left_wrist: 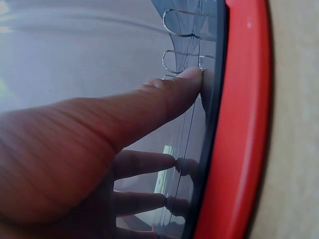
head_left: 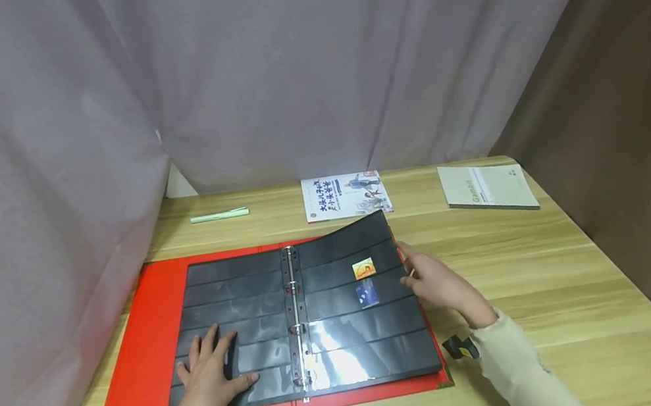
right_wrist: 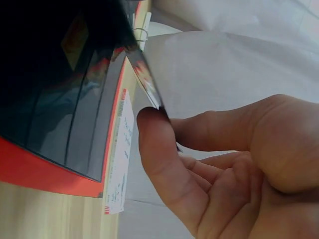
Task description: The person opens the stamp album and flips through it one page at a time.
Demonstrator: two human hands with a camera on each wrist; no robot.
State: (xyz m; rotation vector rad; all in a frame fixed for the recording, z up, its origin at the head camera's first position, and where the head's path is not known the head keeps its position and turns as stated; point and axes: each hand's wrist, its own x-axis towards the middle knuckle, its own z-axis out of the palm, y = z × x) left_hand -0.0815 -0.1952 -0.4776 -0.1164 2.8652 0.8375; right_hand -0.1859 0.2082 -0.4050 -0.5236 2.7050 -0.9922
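A red ring binder lies open on the table, with black pocketed stamp-album pages on both sides of its metal rings. My left hand rests with fingers spread on the left page. At the right page's outer edge, my right hand pinches the sheet between thumb and index finger, and its upper corner is lifted. Two stamps sit in that page's pockets: an orange and yellow stamp and, below it, a blue stamp. In the right wrist view the lifted sheet bends up from the pages beneath.
Behind the binder lie a pale green pen, a white illustrated book and, at the back right, a pale book. Grey curtains hang along the table's back and left sides. A brown panel stands on the right.
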